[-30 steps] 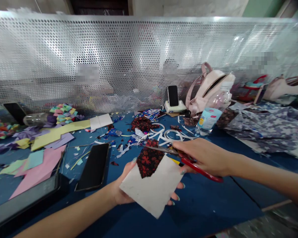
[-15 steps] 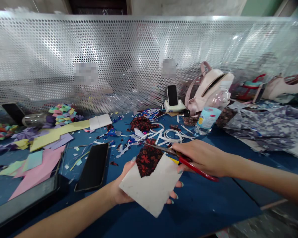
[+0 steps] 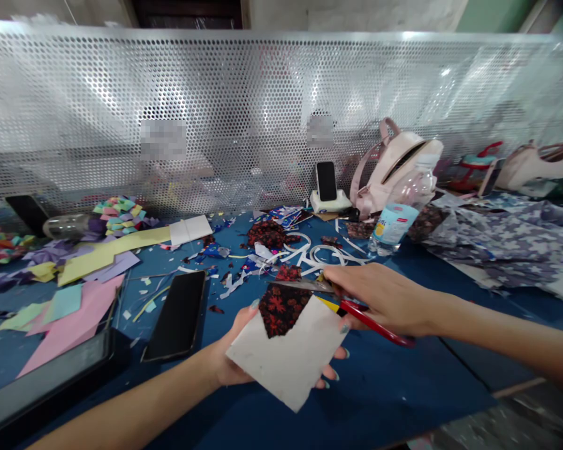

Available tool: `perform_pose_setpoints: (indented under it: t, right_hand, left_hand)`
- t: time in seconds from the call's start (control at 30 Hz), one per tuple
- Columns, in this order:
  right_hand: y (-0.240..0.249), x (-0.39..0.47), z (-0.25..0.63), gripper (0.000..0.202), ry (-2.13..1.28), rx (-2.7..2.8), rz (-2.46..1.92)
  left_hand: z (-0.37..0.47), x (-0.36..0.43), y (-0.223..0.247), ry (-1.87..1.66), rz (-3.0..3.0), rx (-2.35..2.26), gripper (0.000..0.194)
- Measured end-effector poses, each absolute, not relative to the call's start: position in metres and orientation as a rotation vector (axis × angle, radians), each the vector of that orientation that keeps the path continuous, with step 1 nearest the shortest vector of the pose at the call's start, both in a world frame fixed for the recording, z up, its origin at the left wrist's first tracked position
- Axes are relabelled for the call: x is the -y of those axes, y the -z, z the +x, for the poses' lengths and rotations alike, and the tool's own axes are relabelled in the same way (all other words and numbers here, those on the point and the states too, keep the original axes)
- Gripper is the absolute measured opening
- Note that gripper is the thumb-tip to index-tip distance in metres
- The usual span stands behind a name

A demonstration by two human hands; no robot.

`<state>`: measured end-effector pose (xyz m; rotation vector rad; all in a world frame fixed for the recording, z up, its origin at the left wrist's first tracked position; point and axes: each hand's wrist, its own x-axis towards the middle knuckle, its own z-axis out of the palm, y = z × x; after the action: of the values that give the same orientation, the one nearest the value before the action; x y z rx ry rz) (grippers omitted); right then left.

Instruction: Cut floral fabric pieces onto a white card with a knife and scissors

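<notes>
The scissors [image 3: 338, 295] are being swung round: a second ago the blades were angled up and away over the patterned sheet [image 3: 288, 340], and now they are being laid almost level along its far edge, right at the red-and-black floral face. The sheet itself is being kept nearly where it was, white underside toward the camera, raised above the desk [image 3: 380, 387]. From this, a cut along that upper edge is judged to be in hand, the trimming of the floral part being under way rather than finished.

The left hand [image 3: 244, 356] is being kept clenched under the sheet, fingers wrapped beneath its near corner. The right hand [image 3: 380, 297] is being kept closed through the red handles of the scissors, just right of the sheet.

The blue desk is being covered in scraps. Left of the sheet a dark phone [image 3: 176, 315] is lying flat; further left, pink and yellow paper [image 3: 79, 294] is being spread about. Beyond the sheet, white paper strips [image 3: 319, 256] and floral offcuts [image 3: 269, 234] are lying loose. Further beyond, a second phone [image 3: 327, 181] is standing upright on a stand, with a water bottle [image 3: 396, 219] and a pink backpack [image 3: 394, 165] to its right. Star-printed paper [image 3: 502, 240] is lying far right of the sheet. A perforated metal screen [image 3: 216, 106] is closing off the back of the desk.
</notes>
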<state>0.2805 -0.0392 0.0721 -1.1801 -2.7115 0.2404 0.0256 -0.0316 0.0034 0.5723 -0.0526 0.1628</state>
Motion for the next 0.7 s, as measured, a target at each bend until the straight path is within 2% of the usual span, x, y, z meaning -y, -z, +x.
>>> perform_pose_setpoints:
  t: [0.3, 0.53, 0.7]
  right_hand:
    - [-0.0779, 0.0405, 0.2735, 0.063, -0.214, 2.743, -1.229]
    - [-0.0744, 0.0415, 0.2722, 0.070, -0.241, 2.732, -1.148]
    - [-0.0741, 0.0420, 0.2729, 0.067, -0.275, 2.746, -1.177]
  left_hand:
    - [0.0259, 0.0332, -0.0036, -0.165, 0.582, 0.055, 0.086]
    - [0.0253, 0.0330, -0.0032, -0.159, 0.583, 0.069, 0.089]
    - [0.0245, 0.0336, -0.0042, -0.162, 0.592, 0.067, 0.087]
